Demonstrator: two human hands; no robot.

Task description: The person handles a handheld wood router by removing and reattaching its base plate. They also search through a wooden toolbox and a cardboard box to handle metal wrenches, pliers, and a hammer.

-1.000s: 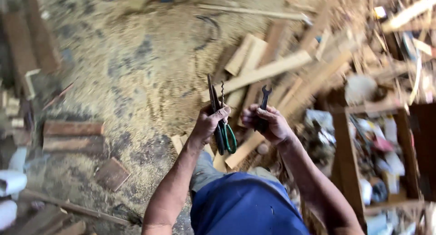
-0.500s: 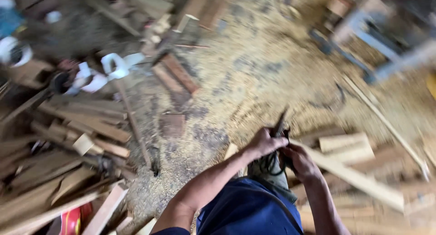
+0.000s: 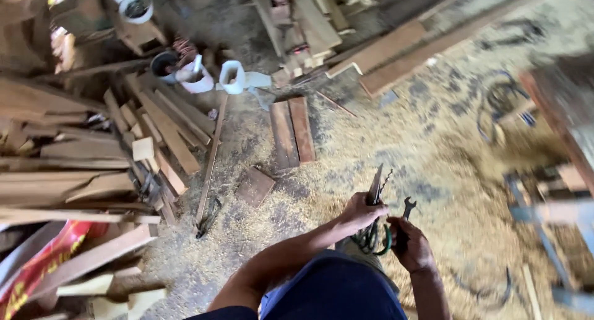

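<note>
While the view has swung round from the heap of offcuts seen a second ago to a different stretch of the workshop, the tools in hand have been kept exactly as they were. A pair of green-handled shears is held in the left hand, the grip clenched about the handles and the dark blades pointed upward and away from the body. A small open-ended spanner is grasped in the right hand, the grip closed about its shank so that only the forked head is seen above the fist. Both hands are carried close together above the blue-clad lap, just beside one another, and neither tool is touching the floor.

Only the surroundings have been changed by the turn of the head. A sawdust-strewn floor is now shown ahead, with two flat boards lying side by side and a small square offcut near them. A stack of planks is piled to the left, and white containers are seen beyond it. Long timbers are laid across the upper right.

From this it may be judged that no work has yet been begun with either tool: both have merely been carried along while the place was surveyed, and nothing on the floor is being reached for.
</note>
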